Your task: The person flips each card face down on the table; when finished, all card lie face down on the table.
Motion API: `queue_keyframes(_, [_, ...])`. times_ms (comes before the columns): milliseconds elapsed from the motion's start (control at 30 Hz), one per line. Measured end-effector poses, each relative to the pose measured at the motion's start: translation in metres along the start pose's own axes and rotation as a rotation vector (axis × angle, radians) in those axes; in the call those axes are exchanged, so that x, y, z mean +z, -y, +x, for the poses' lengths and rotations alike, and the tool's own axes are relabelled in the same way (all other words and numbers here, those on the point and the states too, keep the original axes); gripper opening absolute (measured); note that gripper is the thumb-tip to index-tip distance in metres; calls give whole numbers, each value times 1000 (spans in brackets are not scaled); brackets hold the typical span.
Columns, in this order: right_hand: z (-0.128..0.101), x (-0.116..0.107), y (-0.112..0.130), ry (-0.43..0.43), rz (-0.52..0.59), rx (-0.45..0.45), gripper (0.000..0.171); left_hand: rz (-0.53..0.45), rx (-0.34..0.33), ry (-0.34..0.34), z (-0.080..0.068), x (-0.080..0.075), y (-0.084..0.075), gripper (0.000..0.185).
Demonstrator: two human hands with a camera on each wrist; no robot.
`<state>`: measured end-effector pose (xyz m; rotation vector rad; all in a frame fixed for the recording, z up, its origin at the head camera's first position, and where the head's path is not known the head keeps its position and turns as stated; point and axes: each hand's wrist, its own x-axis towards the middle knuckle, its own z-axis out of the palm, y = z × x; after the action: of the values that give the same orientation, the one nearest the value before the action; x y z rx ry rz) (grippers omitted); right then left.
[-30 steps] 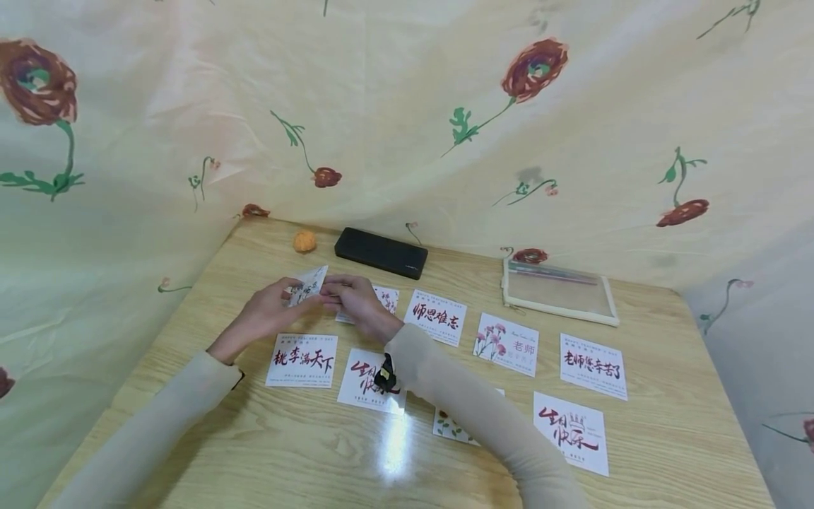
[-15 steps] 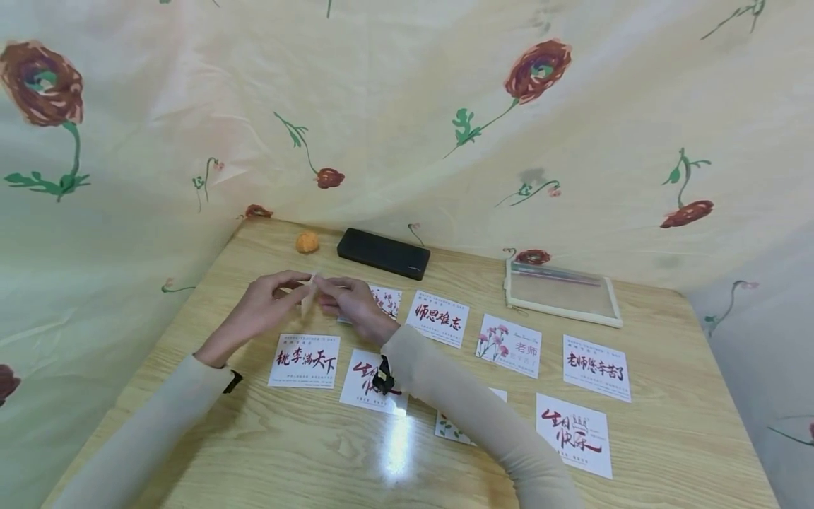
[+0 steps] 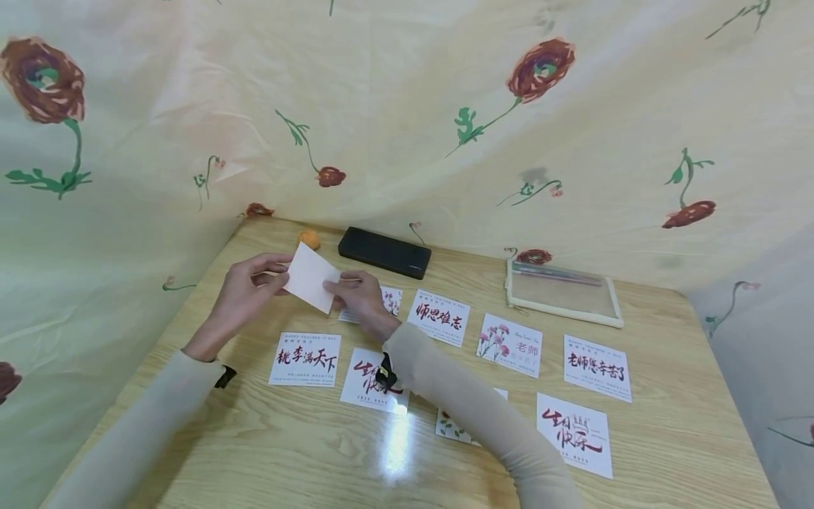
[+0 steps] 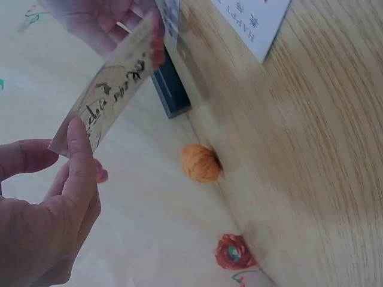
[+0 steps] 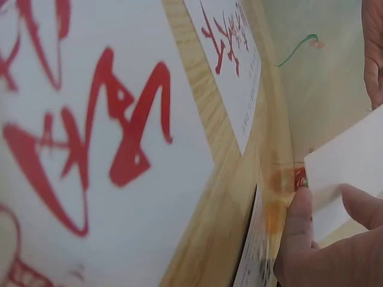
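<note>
Both hands hold one small white card (image 3: 310,286) above the wooden table (image 3: 305,452), its blank back turned up toward the head camera. My left hand (image 3: 244,291) pinches the card's left edge; my right hand (image 3: 356,293) pinches its right lower corner. In the left wrist view the card (image 4: 111,89) shows black brush writing on its underside, with my left thumb (image 4: 79,161) against its near corner. The right wrist view shows my right fingers (image 5: 296,230) on the card's (image 5: 353,164) white edge.
Several printed cards lie face up in rows, among them one with red and black writing (image 3: 304,359) and a flowered one (image 3: 509,345). At the back stand an orange ball (image 3: 309,238), a black case (image 3: 384,252) and a clear zip pouch (image 3: 562,290). Flowered cloth surrounds the table.
The card was held printed side up, then edge-on, and now lies turned over with its blank back up. Both hands rose slightly and moved apart.
</note>
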<state>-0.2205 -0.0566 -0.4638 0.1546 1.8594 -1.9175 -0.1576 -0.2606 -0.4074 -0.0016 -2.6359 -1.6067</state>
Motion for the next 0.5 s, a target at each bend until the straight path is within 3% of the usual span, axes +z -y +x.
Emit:
queue_keyframes(233, [7, -7, 0, -46, 3, -37, 34, 97, -77, -15, 5, -8, 11, 38])
queue_keyframes(500, [11, -11, 2, -57, -157, -69, 28, 193, -171, 43, 11, -8, 28, 41])
